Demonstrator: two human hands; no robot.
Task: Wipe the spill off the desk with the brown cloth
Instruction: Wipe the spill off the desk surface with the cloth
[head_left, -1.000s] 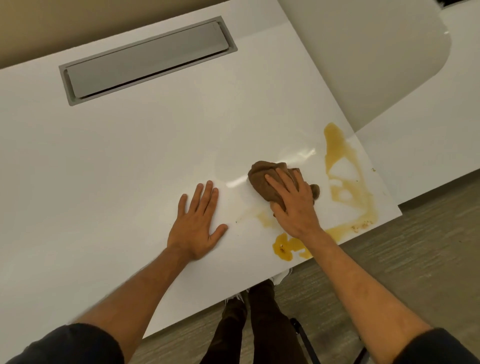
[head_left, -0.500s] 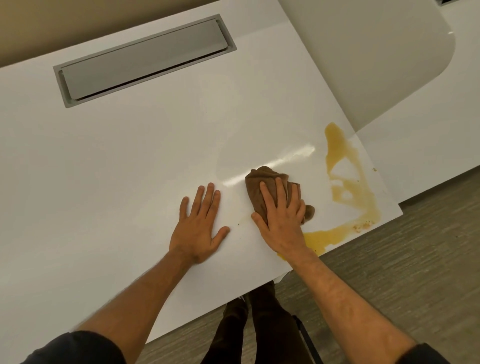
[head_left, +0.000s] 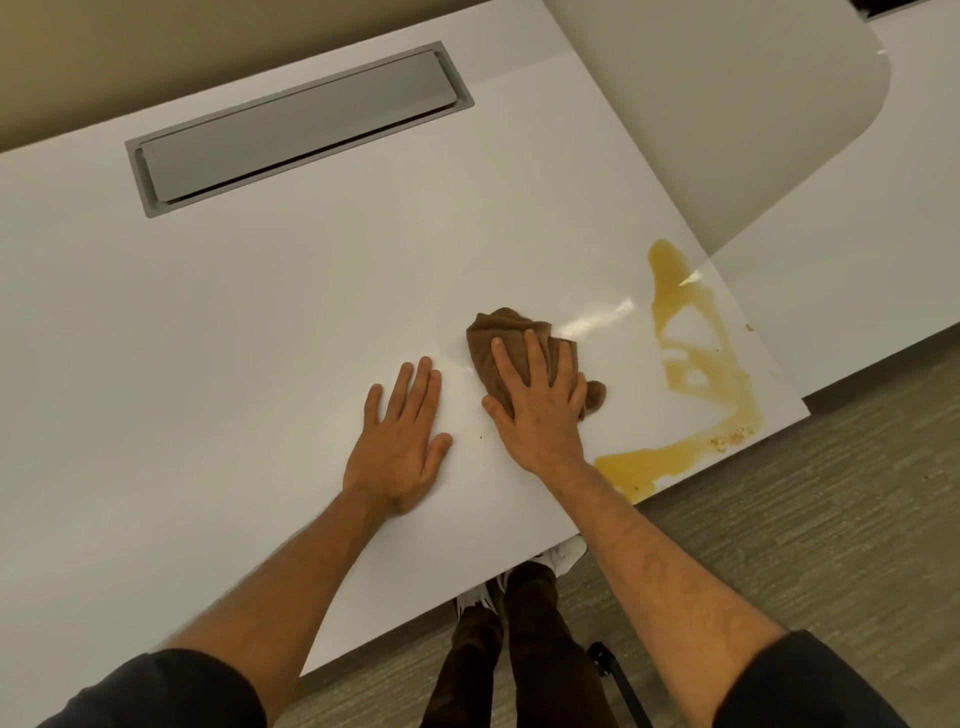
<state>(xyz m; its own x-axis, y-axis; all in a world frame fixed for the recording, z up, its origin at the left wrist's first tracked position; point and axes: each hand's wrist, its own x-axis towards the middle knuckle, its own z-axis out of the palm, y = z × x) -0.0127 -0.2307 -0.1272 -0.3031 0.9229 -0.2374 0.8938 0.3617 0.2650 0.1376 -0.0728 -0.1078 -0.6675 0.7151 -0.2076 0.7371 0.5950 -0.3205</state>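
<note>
A bunched brown cloth (head_left: 501, 332) lies on the white desk (head_left: 260, 322), and my right hand (head_left: 537, 402) presses flat on top of it, fingers spread over the fabric. My left hand (head_left: 400, 439) rests palm down on the bare desk just left of the cloth, fingers apart, holding nothing. A yellow-orange spill (head_left: 696, 364) runs from the desk's right side down along the front right corner, with a thicker puddle near the front edge beside my right wrist. A few crumbs sit in the spill near the corner.
A grey recessed cable hatch (head_left: 296, 130) is set into the desk at the back left. Another white desk (head_left: 857, 291) adjoins on the right. The front edge drops to a grey floor (head_left: 831, 545), where my legs and shoes show.
My right hand has slid the cloth to the left and toward me, then slightly up. The smear and puddle near the front edge under the hand have shrunk. My left hand stayed put.
</note>
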